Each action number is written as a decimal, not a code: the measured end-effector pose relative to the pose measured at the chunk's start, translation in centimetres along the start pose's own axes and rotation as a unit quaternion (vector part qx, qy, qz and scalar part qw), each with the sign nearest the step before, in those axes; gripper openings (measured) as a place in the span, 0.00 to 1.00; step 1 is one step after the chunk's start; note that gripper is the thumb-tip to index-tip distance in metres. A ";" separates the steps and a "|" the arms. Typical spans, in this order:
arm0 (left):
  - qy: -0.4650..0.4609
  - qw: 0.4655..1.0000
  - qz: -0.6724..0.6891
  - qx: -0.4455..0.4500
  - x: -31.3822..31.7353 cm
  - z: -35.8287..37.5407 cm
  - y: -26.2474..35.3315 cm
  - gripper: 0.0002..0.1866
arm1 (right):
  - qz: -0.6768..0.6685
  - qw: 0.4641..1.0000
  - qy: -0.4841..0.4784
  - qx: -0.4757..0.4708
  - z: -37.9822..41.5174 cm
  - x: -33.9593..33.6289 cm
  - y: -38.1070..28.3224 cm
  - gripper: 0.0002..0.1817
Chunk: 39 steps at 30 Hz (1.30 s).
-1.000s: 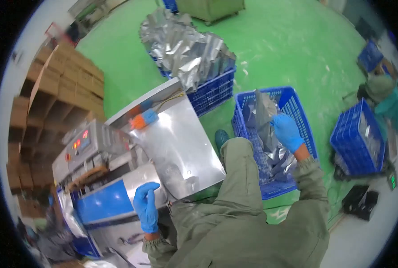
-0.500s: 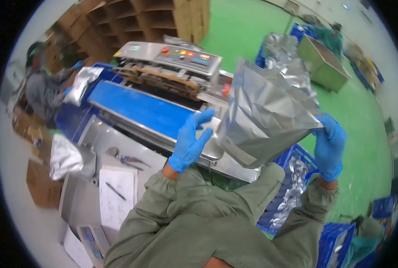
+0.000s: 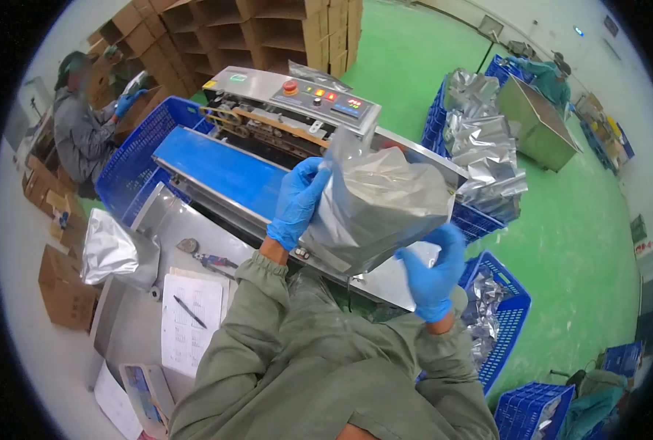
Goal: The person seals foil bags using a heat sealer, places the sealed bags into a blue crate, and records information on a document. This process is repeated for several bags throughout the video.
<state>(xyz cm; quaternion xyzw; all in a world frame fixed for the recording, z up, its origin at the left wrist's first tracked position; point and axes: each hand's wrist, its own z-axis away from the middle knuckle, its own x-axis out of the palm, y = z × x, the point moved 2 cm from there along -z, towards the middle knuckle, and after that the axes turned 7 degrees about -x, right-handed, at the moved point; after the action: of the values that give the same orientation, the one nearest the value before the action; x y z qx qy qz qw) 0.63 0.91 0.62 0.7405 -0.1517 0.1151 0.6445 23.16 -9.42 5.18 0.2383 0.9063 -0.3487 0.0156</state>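
Note:
A silver foil bag (image 3: 385, 198) is tilted in front of my body, over the near edge of the sealing machine (image 3: 297, 99). My left hand (image 3: 299, 199), in a blue glove, grips the bag's left edge with its fingers closed. Beside the bag's lower right side is my right hand (image 3: 435, 273), also gloved in blue, its thumb and fingers apart and slightly blurred. The machine's blue conveyor belt (image 3: 216, 169) runs off to the left of the bag.
On the steel table (image 3: 216, 282) lie papers (image 3: 192, 323) with a pen, pliers and another foil bag (image 3: 121, 253). Blue crates (image 3: 513, 330) with foil bags stand at the right. Cardboard boxes (image 3: 268, 37) are stacked behind. Co-workers are at the left (image 3: 81, 132) and back right.
The foil bag has moved left and turned. My left hand has taken hold of its edge; my right hand has let go and moved left. A co-worker's foil bag has left the blue crate at left.

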 end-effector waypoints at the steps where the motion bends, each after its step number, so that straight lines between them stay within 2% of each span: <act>1: 0.028 0.999 0.021 0.012 1.1 0.4 1.1 0.08 | 0.003 1.000 0.005 0.000 0.6 0.5 0.4 0.21; 3: 0.022 0.999 0.024 0.029 0.9 -0.2 0.3 0.07 | 0.027 0.999 -0.024 0.026 1.6 1.5 0.9 0.12; 5: 0.016 0.999 0.020 0.045 0.8 -0.3 0.3 0.05 | 0.058 0.998 0.007 0.023 1.4 1.7 1.2 0.08; 6: 0.045 0.997 0.015 0.061 0.8 -0.2 0.4 0.04 | 0.090 0.995 0.031 0.014 1.2 1.9 1.3 0.05; 7: 0.074 0.994 0.011 0.079 0.7 -0.3 0.7 0.04 | 0.023 0.996 0.052 0.062 1.1 2.0 1.6 0.04; 12: 0.120 0.989 0.011 0.087 0.3 -1.0 0.3 0.05 | -0.086 0.978 0.104 0.159 1.7 1.4 4.4 0.04; 14: 0.140 0.985 -0.096 0.016 0.7 -1.7 0.2 0.05 | -0.143 0.962 0.162 0.164 1.2 1.3 4.7 0.06; 16: 0.135 0.989 -0.055 0.012 0.6 -3.0 -1.5 0.06 | -0.149 0.958 0.164 0.182 1.2 0.9 6.0 0.06; 18: 0.113 0.989 -0.074 -0.058 0.8 -3.9 -2.6 0.08 | -0.153 0.953 0.168 0.198 1.2 0.4 7.5 0.07; 19: 0.115 0.989 -0.095 -0.017 1.1 -4.5 -3.1 0.09 | -0.154 0.948 0.170 0.218 1.3 0.3 8.2 0.07; 20: 0.117 0.989 -0.089 -0.016 1.0 -4.6 -3.8 0.09 | -0.155 0.943 0.173 0.238 1.3 0.1 9.0 0.07; 21: 0.114 0.984 -0.132 -0.037 0.8 -4.6 -4.5 0.10 | -0.153 0.945 0.168 0.235 1.4 -0.1 9.7 0.07; 23: 0.117 0.960 -0.247 -0.054 0.1 -4.8 -5.6 0.13 | -0.130 0.937 0.135 0.296 2.2 -0.3 11.6 0.08; 24: 0.120 0.961 -0.242 -0.052 -0.5 -5.0 -6.4 0.13 | -0.129 0.938 0.131 0.292 2.8 -0.1 12.5 0.08; 26: 0.121 0.940 -0.288 -0.136 -1.9 -5.2 -8.4 0.15 | -0.113 0.928 0.098 0.340 4.1 0.6 14.0 0.09; 31: 0.125 0.909 -0.375 -0.128 -4.9 -5.9 -9.9 0.15 | -0.109 0.925 0.086 0.352 4.7 2.8 14.7 0.11; 33: 0.119 0.909 -0.380 -0.124 -6.5 -6.7 -11.5 0.16 | -0.093 0.932 0.049 0.346 5.2 3.5 15.8 0.10; 36: 0.112 0.907 -0.396 -0.090 -7.1 -7.2 -9.9 0.18 | -0.105 0.931 0.014 0.349 4.5 4.8 15.7 0.11; 37: 0.106 0.904 -0.397 -0.116 -7.7 -7.8 -9.9 0.19 | -0.106 0.931 0.014 0.350 4.2 5.2 15.7 0.11; 39: 0.101 0.884 -0.447 -0.089 -9.1 -8.8 -9.1 0.18 | -0.142 0.911 -0.052 0.384 3.4 6.2 15.8 0.11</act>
<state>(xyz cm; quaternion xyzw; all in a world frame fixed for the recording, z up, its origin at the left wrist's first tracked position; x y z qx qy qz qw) -4.16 11.39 -9.84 0.6533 0.2521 -0.1253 0.7028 24.23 1.16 -8.42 0.0763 0.7244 -0.6804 -0.0799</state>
